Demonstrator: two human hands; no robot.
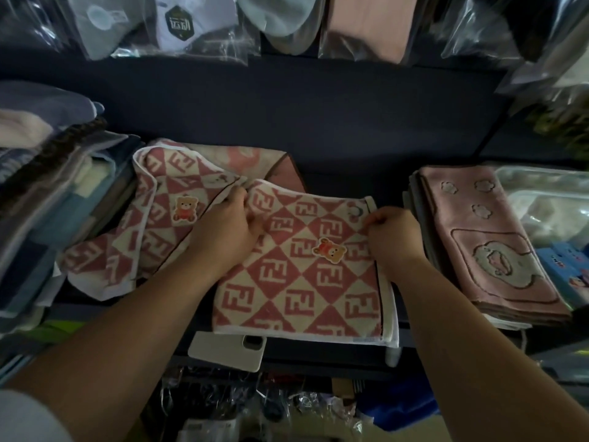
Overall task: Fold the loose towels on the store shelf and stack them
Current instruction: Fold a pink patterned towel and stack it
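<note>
Towel (296,275) folded flat, left hand (229,224), right hand (393,232) pinching its far corners

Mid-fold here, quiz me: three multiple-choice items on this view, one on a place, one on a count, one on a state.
1. Where does the pink stack lie from the checked towel in the middle?
A left; B right; C underneath.
2. How many bear patches show?
A one; B two; C four.
3. The right hand is:
A flat and open; B pinching the checked towel's far corner; C off the towel.

Key:
1 B, it sits beyond the right hand.
2 B, one on the checked towel, one on the loose towel at left.
3 B, its fingers curl on the towel's edge.
</note>
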